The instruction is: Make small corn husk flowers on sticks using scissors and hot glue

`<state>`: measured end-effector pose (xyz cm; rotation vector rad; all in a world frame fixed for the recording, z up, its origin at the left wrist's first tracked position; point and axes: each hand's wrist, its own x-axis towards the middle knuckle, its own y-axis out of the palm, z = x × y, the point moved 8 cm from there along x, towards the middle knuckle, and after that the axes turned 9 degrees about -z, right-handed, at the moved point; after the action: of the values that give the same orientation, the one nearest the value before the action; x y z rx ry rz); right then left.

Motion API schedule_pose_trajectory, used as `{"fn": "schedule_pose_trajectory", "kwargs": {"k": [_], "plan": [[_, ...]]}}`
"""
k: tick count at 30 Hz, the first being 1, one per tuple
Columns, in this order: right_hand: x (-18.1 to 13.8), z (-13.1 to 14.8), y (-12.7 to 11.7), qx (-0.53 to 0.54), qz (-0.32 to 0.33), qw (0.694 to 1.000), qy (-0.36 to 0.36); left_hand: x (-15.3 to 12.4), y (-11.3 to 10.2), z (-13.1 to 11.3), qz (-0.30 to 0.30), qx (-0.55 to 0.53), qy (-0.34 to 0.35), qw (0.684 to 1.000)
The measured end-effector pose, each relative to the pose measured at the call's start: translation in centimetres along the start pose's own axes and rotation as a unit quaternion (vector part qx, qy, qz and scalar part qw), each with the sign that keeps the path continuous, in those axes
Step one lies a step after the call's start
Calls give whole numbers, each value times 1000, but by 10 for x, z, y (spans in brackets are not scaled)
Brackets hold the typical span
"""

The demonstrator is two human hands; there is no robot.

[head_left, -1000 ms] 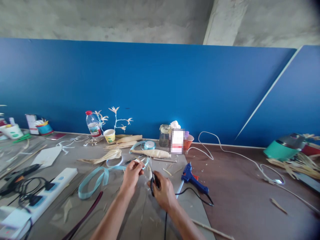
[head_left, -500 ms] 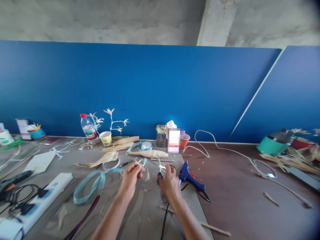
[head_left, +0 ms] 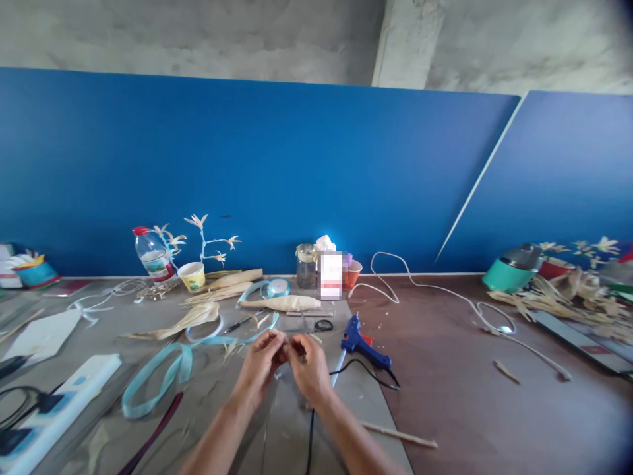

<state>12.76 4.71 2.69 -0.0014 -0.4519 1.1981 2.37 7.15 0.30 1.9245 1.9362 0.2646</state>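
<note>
My left hand point(head_left: 261, 364) and my right hand point(head_left: 310, 369) meet over the grey mat, fingertips pinched together. Whatever they hold is small and hidden by the fingers. Just beyond them lie a long pale corn husk point(head_left: 289, 303), a black ring-shaped loop point(head_left: 324, 325) and light-blue ribbon point(head_left: 232, 340). Right of my right hand, a blue glue gun point(head_left: 363, 344) rests on its side, its black cord running close to my wrist.
At left are a white power strip point(head_left: 74, 409), a plastic bottle point(head_left: 154, 257) and a yellow paper cup point(head_left: 191, 276) near wire branches with husk flowers point(head_left: 202, 231). A glass jar point(head_left: 306, 269) stands by the blue partition point(head_left: 277, 165). A white cable point(head_left: 445, 290) crosses the brown tabletop.
My right hand has come left from beside the glue gun to meet my left hand. The pale piece earlier visible at my left fingertips is now hidden. The view has swung slightly right.
</note>
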Motion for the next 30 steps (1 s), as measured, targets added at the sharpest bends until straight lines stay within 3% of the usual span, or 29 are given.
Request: {"fn": "schedule_pose_trajectory", "kwargs": {"k": [7,16,25,30], "plan": [[8,-8,-13,40,-29,998,34,-2,-3,-2,-21,18,-5,1000],[14,-23,-20,169,-58,977,117,-5,2,10,5,0,-45,999],[2,-8,-3,277,46,955,91,-1,1,12,-3,-52,-36,998],[0,-10,0,202,31,976,69,-2,1,12,-3,-70,-37,997]]}}
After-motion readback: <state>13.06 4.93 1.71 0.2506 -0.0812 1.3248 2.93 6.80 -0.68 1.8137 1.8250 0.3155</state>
